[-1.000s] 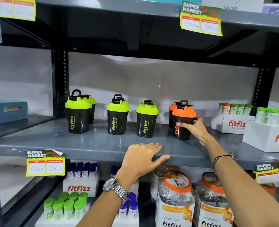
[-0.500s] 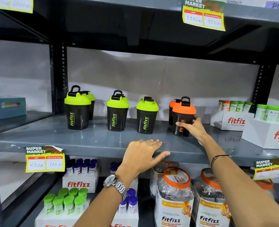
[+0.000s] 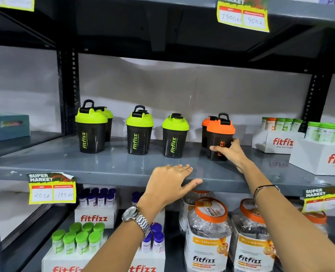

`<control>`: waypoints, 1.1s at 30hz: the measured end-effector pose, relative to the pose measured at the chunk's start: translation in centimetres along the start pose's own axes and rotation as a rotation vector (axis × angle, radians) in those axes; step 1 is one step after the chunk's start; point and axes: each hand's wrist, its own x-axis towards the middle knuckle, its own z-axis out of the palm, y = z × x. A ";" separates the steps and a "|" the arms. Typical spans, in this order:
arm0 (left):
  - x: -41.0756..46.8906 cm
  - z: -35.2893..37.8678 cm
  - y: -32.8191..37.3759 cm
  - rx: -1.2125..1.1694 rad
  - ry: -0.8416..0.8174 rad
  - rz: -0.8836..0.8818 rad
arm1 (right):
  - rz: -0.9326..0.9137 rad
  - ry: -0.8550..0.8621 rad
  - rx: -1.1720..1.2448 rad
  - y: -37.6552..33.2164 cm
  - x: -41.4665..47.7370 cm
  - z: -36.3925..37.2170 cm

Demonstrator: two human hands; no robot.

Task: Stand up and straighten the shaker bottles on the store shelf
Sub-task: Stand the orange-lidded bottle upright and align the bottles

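Observation:
Black shaker bottles stand upright in a row on the grey shelf (image 3: 103, 163). At the left is a green-lidded bottle (image 3: 91, 130) with another green one (image 3: 108, 122) behind it. Two more green-lidded bottles (image 3: 139, 134) (image 3: 174, 137) stand in the middle. My right hand (image 3: 229, 152) grips the lower body of the front orange-lidded bottle (image 3: 219, 134); a second orange-lidded bottle (image 3: 205, 128) stands just behind it. My left hand (image 3: 170, 181) lies flat on the shelf's front edge, fingers spread, holding nothing.
White fitfizz boxes (image 3: 276, 141) (image 3: 319, 158) of small green-capped tubes sit at the shelf's right. A black upright post (image 3: 68, 91) bounds the left. Below are large orange-lidded jars (image 3: 209, 232) and boxes of tubes (image 3: 96, 214). A yellow price tag (image 3: 51, 188) hangs on the shelf edge.
My right hand has closed further round the front orange-lidded bottle and shifted it slightly back and right. The left hand stays on the shelf edge. The view has dipped a little.

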 end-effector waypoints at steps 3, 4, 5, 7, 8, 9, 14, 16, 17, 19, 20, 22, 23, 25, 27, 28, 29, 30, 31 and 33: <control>-0.1 0.0 0.0 0.000 -0.035 -0.010 | -0.004 0.019 -0.029 0.1 0.0 -0.2; -0.1 -0.2 0.1 -0.001 -0.047 -0.017 | 0.003 0.023 -0.042 0.1 -0.1 -0.2; 0.0 -0.6 0.2 -0.020 -0.056 -0.038 | 0.004 0.024 -0.050 0.2 -0.1 -0.3; 0.6 -1.5 0.8 -0.099 -0.044 -0.168 | 0.009 0.025 -0.069 0.4 0.1 -0.3; 1.0 -2.0 1.0 -0.145 -0.009 -0.279 | 0.009 0.027 -0.079 0.3 0.0 -0.2; 1.7 -2.4 1.2 -0.186 0.055 -0.403 | 0.003 0.034 -0.085 0.4 0.1 -0.3; 6.2 -1.0 -0.6 -0.520 -0.122 -0.958 | -0.034 0.116 -0.135 0.3 -0.3 0.0; 7.7 0.2 -1.5 -0.594 -0.244 -1.082 | -0.053 0.137 -0.161 0.3 -0.3 0.0; 8.3 0.8 -1.8 -0.594 -0.275 -1.109 | -0.061 0.139 -0.177 0.3 -0.3 0.0; 9.1 1.6 -2.3 -0.563 -0.299 -1.120 | -0.073 0.136 -0.209 0.3 -0.3 0.2; 9.4 1.9 -2.5 -0.555 -0.308 -1.120 | -0.078 0.133 -0.227 0.3 -0.3 0.2; 9.7 2.4 -2.7 -0.530 -0.329 -1.101 | -0.083 0.127 -0.264 0.2 -0.1 0.3; 9.8 2.3 -2.9 -0.504 -0.329 -1.085 | -0.082 0.124 -0.278 0.1 0.0 0.4; 9.9 2.6 -2.8 -0.447 -0.300 -1.069 | -0.067 0.116 -0.290 -0.1 0.3 0.2; 10.0 2.6 -2.6 -0.402 -0.269 -1.050 | -0.048 0.107 -0.293 -0.4 0.3 0.2; 10.0 2.5 -2.6 -0.392 -0.266 -1.045 | -0.043 0.114 -0.294 -0.5 0.4 0.2; 10.7 3.5 -1.9 -0.394 -0.272 -1.044 | -0.032 0.127 -0.293 0.1 1.2 -0.5; 10.9 3.8 -1.7 -0.395 -0.271 -1.050 | -0.032 0.135 -0.293 0.3 1.3 -0.7; 11.0 3.9 -1.7 -0.398 -0.270 -1.054 | -0.030 0.134 -0.289 0.4 1.3 -0.7; 11.0 4.0 -1.7 -0.396 -0.266 -1.069 | -0.030 0.132 -0.285 0.5 1.2 -0.7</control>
